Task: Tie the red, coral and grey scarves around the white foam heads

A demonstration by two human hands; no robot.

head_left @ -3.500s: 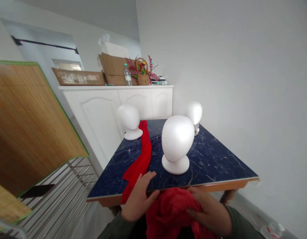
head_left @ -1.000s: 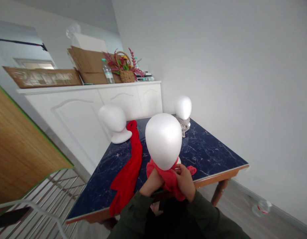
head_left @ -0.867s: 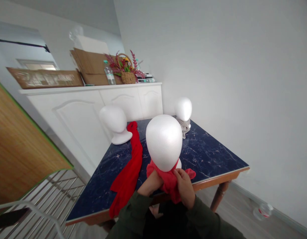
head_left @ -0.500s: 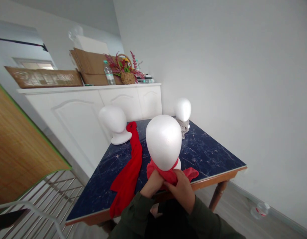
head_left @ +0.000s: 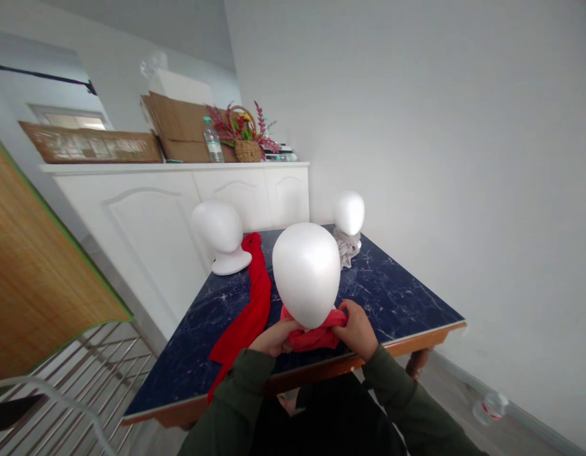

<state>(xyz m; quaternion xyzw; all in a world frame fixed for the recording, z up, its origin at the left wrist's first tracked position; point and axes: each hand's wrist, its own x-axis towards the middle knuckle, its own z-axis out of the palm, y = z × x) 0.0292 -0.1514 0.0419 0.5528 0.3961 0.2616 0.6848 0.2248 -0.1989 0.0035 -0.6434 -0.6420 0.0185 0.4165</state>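
A white foam mannequin head (head_left: 306,272) stands near the table's front edge with a coral-pink scarf (head_left: 315,340) bunched round its neck. My left hand (head_left: 275,337) grips the scarf at the left side of the neck, its fingertips partly hidden by cloth and the head's chin. On the other side my right hand (head_left: 356,329) is closed on the scarf's right part, thumb and fingers pinching the fabric. A bright red scarf (head_left: 252,310) lies lengthwise on the table, left of my hands.
The blue marbled table (head_left: 392,285) also bears a bare white mannequin head (head_left: 221,234) at left and another head (head_left: 350,213) with a grey scarf (head_left: 346,247) at the back. A metal rack (head_left: 97,361) stands left; a plastic bottle (head_left: 491,408) lies on the floor at right.
My hands have moved apart from beneath the chin to the two sides of the neck. The scarf's loose end at right is now gathered in, and the head has shifted slightly left.
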